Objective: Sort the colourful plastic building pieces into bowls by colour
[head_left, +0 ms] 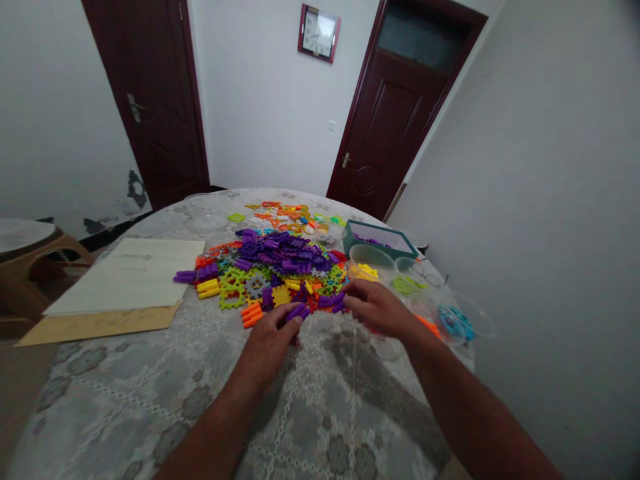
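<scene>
My left hand (278,327) is closed around a purple plastic building piece (299,311) at the near edge of a heap. Just to the right, my right hand (373,305) has its fingertips on another purple piece (332,302) in the front of the heap; whether it is gripped is hard to make out. Purple toothed pieces (280,250) lie on top of the pile, over green gear-like pieces (231,293) and a yellow square piece (281,296). Close to my left hand sit orange tube pieces (252,314).
A dark green box (407,252) holds purple pieces. Clear round tubs stand on the right, one with yellow pieces (367,270), one with blue pieces (455,323). Paper sheets (125,277) lie at left on the patterned tablecloth (320,400). A stool (55,253) stands beside the table.
</scene>
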The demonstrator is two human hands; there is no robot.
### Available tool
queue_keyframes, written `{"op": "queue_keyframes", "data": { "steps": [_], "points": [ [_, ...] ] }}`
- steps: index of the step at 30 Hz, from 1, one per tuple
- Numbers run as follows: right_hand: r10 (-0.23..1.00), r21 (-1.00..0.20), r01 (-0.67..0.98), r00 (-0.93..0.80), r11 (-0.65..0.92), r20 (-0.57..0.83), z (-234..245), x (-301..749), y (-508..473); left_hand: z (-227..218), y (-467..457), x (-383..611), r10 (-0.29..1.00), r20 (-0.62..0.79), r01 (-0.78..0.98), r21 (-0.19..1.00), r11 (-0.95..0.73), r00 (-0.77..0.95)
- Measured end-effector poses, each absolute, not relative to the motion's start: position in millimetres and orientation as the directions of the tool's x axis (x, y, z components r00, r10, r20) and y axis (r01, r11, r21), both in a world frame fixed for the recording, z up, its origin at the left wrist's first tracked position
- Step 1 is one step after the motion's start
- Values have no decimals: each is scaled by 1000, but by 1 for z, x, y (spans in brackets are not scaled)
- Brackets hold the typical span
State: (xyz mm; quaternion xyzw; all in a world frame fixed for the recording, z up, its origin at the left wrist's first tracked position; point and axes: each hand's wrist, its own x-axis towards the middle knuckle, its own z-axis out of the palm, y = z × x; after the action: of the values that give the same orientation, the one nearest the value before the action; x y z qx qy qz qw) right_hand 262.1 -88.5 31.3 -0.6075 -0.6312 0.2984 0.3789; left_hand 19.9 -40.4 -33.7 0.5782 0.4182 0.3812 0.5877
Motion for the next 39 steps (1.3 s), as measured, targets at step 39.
{"op": "queue_keyframes", "data": {
  "steps": [39],
  "points": [
    [990, -949, 297, 120, -108, -75, 36, 309, -59, -21, -40, 14, 947, -36, 33, 999, 27, 320]
  ]
}}
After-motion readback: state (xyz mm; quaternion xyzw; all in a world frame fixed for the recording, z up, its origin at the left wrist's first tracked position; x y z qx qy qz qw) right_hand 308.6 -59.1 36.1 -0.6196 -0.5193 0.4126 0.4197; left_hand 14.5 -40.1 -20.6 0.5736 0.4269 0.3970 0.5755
